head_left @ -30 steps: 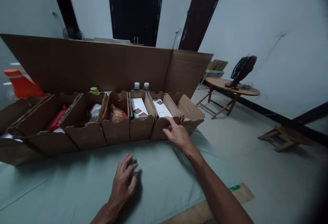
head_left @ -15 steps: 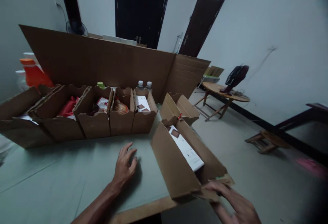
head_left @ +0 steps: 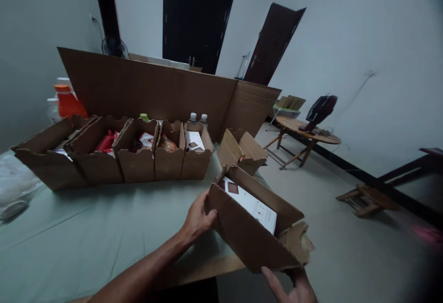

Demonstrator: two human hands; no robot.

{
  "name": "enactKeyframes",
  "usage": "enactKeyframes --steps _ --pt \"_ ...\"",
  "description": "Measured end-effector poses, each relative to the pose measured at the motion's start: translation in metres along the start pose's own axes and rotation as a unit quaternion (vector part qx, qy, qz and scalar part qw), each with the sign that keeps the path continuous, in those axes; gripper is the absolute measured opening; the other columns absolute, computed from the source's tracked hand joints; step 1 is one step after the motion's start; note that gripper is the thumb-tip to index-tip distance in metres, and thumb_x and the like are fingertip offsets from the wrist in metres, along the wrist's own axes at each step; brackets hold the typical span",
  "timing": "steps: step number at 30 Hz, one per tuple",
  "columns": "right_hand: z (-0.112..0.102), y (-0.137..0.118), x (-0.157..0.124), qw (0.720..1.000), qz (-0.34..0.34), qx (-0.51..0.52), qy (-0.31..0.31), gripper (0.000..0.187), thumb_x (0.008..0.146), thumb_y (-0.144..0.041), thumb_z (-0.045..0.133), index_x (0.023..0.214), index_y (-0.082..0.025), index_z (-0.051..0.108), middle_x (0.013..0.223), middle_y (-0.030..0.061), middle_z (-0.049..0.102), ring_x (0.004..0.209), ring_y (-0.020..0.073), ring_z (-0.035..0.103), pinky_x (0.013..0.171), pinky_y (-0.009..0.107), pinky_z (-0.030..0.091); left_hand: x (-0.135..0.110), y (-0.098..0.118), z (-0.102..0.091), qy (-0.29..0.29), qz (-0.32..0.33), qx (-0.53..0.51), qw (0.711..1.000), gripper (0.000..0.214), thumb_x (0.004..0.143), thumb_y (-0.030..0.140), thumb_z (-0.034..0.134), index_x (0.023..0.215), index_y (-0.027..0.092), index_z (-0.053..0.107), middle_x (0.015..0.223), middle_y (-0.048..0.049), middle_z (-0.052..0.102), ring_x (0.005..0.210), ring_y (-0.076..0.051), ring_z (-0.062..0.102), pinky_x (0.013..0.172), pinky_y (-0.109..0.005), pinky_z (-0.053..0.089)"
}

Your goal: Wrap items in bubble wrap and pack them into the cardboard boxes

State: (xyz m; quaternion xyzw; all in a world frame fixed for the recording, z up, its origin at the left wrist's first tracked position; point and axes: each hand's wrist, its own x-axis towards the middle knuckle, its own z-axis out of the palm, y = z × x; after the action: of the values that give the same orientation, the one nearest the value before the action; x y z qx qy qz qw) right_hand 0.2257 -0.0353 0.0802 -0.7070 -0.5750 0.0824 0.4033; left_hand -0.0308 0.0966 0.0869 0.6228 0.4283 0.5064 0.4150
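A narrow open cardboard box (head_left: 249, 229) sits tilted at the table's near right edge, partly past it. A white carton with a brown diamond (head_left: 251, 203) lies inside. My left hand (head_left: 197, 220) grips the box's left end wall, fingers curled on it. My right hand (head_left: 292, 287) is under the box's near right corner, thumb out, mostly below the frame. Behind stands a row of several similar boxes (head_left: 138, 164) holding snacks and cartons.
A tall cardboard sheet (head_left: 155, 90) stands behind the row. One more small box (head_left: 244, 148) sits at the table's far right. An orange-capped bottle (head_left: 65, 102) is at the left. A round wooden table (head_left: 308, 130) and a low stool (head_left: 367, 199) stand on the floor.
The box went from the row to the table's near right edge. My left hand left the tabletop and took hold of the box's left end. My right hand shifted under its near corner.
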Motion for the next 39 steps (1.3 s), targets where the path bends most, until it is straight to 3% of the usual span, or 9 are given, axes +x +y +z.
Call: enactKeyframes --steps 3,7,10,14,19,22,28,34,39 --pt "0.029 -0.026 0.013 0.999 -0.037 0.018 -0.016 0.050 0.075 -0.063 0.067 0.102 -0.021 0.071 0.101 0.0132 0.076 0.102 0.0369 0.070 0.091 0.048 0.056 -0.027 -0.005 -0.024 0.069 -0.001 0.010 0.998 0.047 0.080 0.019 0.057 0.127 0.017 0.060 0.121 -0.0097 0.070 0.105 -0.024 0.067 0.087 -0.035 0.056" --pt "0.083 -0.067 0.040 0.991 -0.067 0.094 -0.071 0.049 0.075 -0.056 0.070 0.106 -0.019 0.070 0.107 0.0149 0.075 0.104 0.0352 0.069 0.095 0.048 0.055 -0.060 -0.010 -0.079 0.204 -0.007 0.053 0.977 0.039 0.085 0.028 0.058 0.122 0.017 0.061 0.116 -0.0092 0.069 0.106 -0.023 0.066 0.086 -0.031 0.055" --pt "0.127 -0.100 0.064 0.972 -0.105 0.172 -0.123 0.050 0.077 -0.045 0.068 0.119 -0.018 0.064 0.117 0.0144 0.072 0.111 0.0323 0.067 0.100 0.046 0.052 -0.067 -0.017 -0.118 0.283 -0.017 0.108 0.953 0.041 0.085 0.032 0.059 0.123 0.017 0.060 0.115 -0.0095 0.068 0.105 -0.023 0.065 0.085 -0.031 0.055" --pt "0.168 -0.124 0.081 0.952 -0.114 0.226 -0.171 0.052 0.077 -0.040 0.066 0.124 -0.020 0.060 0.118 0.0109 0.072 0.110 0.0288 0.067 0.097 0.041 0.054 -0.064 -0.035 -0.147 0.307 -0.017 0.135 0.942 0.043 0.086 0.031 0.058 0.127 0.018 0.059 0.115 -0.0084 0.067 0.105 -0.022 0.065 0.092 -0.034 0.053" --pt "0.190 -0.112 0.070 0.953 -0.056 0.215 -0.207 0.046 0.081 -0.048 0.066 0.117 -0.020 0.064 0.108 0.0117 0.074 0.102 0.0312 0.070 0.087 0.042 0.058 -0.063 -0.055 -0.151 0.263 -0.058 0.117 0.956 0.054 0.082 0.022 0.056 0.136 0.021 0.055 0.115 -0.0073 0.069 0.098 -0.021 0.067 0.069 -0.025 0.056" --pt "0.195 -0.104 0.062 0.953 -0.034 0.214 -0.213 0.044 0.084 -0.052 0.064 0.113 -0.019 0.063 0.108 0.0124 0.074 0.103 0.0317 0.069 0.089 0.043 0.057 -0.061 -0.060 -0.150 0.258 -0.074 0.113 0.957 0.057 0.083 0.021 0.054 0.139 0.019 0.054 0.116 -0.0085 0.070 0.093 -0.020 0.067 0.067 -0.024 0.055" --pt "0.201 -0.105 0.062 0.957 -0.017 0.209 -0.203 0.047 0.083 -0.056 0.062 0.112 -0.019 0.060 0.111 0.0139 0.073 0.106 0.0325 0.069 0.092 0.043 0.055 -0.057 -0.067 -0.149 0.252 -0.082 0.112 0.958 0.060 0.084 0.022 0.053 0.143 0.017 0.050 0.129 -0.0126 0.066 0.114 -0.027 0.064 0.091 -0.036 0.056" --pt "0.203 -0.097 0.070 0.967 -0.006 0.138 -0.216 0.062 0.077 -0.069 0.059 0.113 -0.018 0.061 0.104 0.0160 0.075 0.097 0.0379 0.071 0.079 0.045 0.057 -0.049 -0.070 -0.148 0.242 -0.073 0.108 0.961 0.072 0.076 0.010 0.051 0.148 0.013 0.043 0.144 -0.0160 0.056 0.132 -0.030 0.054 0.113 -0.048 0.043" --pt "0.212 -0.081 0.087 0.972 -0.078 0.065 -0.211 0.055 0.082 -0.066 0.060 0.114 -0.022 0.066 0.108 0.0170 0.074 0.102 0.0438 0.069 0.077 0.053 0.058 -0.053 -0.065 -0.154 0.221 -0.059 0.113 0.967 0.085 0.070 0.005 0.055 0.152 0.015 0.039 0.152 -0.0144 0.049 0.141 -0.032 0.046 0.121 -0.047 0.034"
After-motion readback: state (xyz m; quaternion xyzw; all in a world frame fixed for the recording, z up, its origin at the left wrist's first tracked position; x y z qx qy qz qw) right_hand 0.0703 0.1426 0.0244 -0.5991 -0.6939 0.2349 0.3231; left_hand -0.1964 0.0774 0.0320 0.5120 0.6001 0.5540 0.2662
